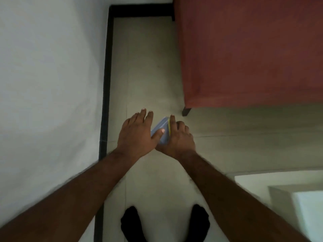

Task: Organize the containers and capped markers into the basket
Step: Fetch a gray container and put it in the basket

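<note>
A small translucent blue container (pixel 161 131) with a yellow edge is held between both hands above the floor, near the middle of the head view. My right hand (pixel 178 138) grips it from the right, fingers curled round its yellow edge. My left hand (pixel 137 132) lies over its left side with the fingers stretched out and the thumb pressing on the top face. Much of the container is hidden by the hands. No basket or markers are in view.
A white wall (pixel 49 84) with a black skirting strip (pixel 105 84) runs along the left. A red sofa (pixel 250 53) on dark legs stands at the upper right. A pale surface (pixel 288 189) shows at the lower right. My feet in black socks (pixel 166 222) stand on the tiled floor.
</note>
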### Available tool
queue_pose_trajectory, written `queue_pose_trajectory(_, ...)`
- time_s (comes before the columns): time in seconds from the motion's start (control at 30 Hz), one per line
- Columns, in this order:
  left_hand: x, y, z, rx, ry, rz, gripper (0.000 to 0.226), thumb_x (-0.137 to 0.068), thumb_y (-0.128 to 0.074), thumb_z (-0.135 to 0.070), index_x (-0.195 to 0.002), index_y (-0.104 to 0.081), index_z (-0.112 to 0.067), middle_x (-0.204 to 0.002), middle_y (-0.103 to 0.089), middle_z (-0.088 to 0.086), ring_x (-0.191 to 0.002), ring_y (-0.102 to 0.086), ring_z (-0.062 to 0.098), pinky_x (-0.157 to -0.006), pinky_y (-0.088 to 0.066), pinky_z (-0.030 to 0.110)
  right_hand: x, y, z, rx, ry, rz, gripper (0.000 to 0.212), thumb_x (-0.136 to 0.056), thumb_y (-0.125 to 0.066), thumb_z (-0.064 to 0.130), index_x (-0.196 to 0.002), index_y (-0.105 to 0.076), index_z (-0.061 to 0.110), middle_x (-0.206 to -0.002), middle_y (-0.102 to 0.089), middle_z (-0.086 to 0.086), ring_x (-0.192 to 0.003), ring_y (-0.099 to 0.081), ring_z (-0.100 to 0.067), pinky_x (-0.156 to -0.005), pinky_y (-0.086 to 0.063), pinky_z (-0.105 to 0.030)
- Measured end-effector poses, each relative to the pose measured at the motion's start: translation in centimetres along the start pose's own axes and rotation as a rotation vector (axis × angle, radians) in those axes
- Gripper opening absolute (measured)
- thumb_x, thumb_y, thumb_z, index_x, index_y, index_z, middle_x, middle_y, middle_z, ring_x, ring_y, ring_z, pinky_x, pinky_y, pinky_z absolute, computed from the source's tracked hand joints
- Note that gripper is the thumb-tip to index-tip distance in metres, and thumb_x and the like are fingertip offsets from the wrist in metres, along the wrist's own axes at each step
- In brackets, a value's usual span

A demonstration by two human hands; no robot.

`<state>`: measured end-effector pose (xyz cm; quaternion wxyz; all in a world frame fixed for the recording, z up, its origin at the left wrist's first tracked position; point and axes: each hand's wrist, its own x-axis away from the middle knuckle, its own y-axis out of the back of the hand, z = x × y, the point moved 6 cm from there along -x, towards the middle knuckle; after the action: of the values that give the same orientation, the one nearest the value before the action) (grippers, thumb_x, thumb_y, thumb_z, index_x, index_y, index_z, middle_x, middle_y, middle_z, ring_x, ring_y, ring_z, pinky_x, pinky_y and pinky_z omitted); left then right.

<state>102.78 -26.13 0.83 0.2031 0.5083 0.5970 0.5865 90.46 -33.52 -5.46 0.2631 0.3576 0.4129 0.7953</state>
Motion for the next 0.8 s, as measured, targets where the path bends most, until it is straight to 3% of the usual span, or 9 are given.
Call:
queue_pose_trajectory(0.13, 2.6, 12.0, -6.7, 0.089, -0.096, -0.073, 0.082, -0.091, -0.027, -0.07, -0.153, -0.027, -0.017, -0.16, -0.029, 0.011, -0.145, -0.031, 0.028, -0.118, -0.029, 0.044, 3.9, 14.8, 2.6, -0.063, 0.04, -0.146, 0.125, -0.059, -0.068, 0.075, -0.157, -0.016, 0.017, -0.14, -0.045, -0.013, -0.121, -0.051, -0.033, -0.093, -0.048, -0.045)
queue_pose_trajectory(0.23, 5.5, 20.6, -12.1, 0.162, -0.229, -0.128, 0.087, -0.085, -0.026, -0.072, -0.151, -0.034, -0.016, -0.154, -0.04, 0.011, -0.138, -0.043, 0.029, -0.112, -0.037, 0.041, 7.6, 25.0, 4.6, -0.103, 0.061, -0.224, 0.121, -0.058, -0.054, 0.076, -0.156, -0.019, 0.016, -0.137, -0.049, -0.013, -0.119, -0.051, -0.035, -0.096, -0.046, -0.045)
queue_pose_trajectory(0.33, 8.5, 27.3, -16.7, 0.184, -0.333, -0.154, 0.086, -0.084, -0.024, -0.073, -0.154, -0.027, -0.022, -0.16, -0.031, 0.003, -0.142, -0.038, 0.022, -0.111, -0.036, 0.036, 11.5, 33.2, 6.1, -0.099, 0.082, -0.276, 0.117, -0.056, -0.047, 0.076, -0.156, -0.02, 0.021, -0.134, -0.049, -0.009, -0.118, -0.052, -0.033, -0.096, -0.047, -0.045)
queue_pose_trajectory(0.53, 13.5, 36.9, -24.0, 0.248, -0.412, -0.204, 0.08, -0.087, -0.027, -0.07, -0.156, -0.019, -0.03, -0.162, -0.023, -0.006, -0.145, -0.029, 0.011, -0.113, -0.032, 0.029, 19.2, 46.6, 7.1, -0.093, 0.133, -0.332, 0.111, -0.06, -0.058, 0.074, -0.154, -0.018, 0.03, -0.137, -0.043, 0.0, -0.122, -0.048, -0.024, -0.093, -0.048, -0.044)
queue_pose_trajectory(0.7, 16.3, 42.2, -28.6, 0.326, -0.494, -0.241, 0.074, -0.092, -0.043, -0.059, -0.155, -0.022, -0.027, -0.163, -0.021, -0.005, -0.148, -0.021, 0.008, -0.119, -0.023, 0.028, 23.9, 55.0, 7.0, -0.065, 0.19, -0.407, 0.108, -0.061, -0.062, 0.068, -0.153, -0.022, 0.026, -0.136, -0.046, -0.001, -0.123, -0.047, -0.023, -0.095, -0.047, -0.045)
queue_pose_trajectory(0.8, 18.0, 45.2, -31.9, 0.371, -0.542, -0.26, 0.08, -0.087, -0.04, -0.067, -0.155, -0.024, -0.027, -0.163, -0.021, -0.004, -0.147, -0.018, 0.005, -0.119, -0.02, 0.027, 26.5, 59.1, 6.5, -0.07, 0.208, -0.435, 0.112, -0.06, -0.062, 0.07, -0.154, -0.022, 0.024, -0.139, -0.045, -0.001, -0.124, -0.046, -0.022, -0.097, -0.047, -0.045)
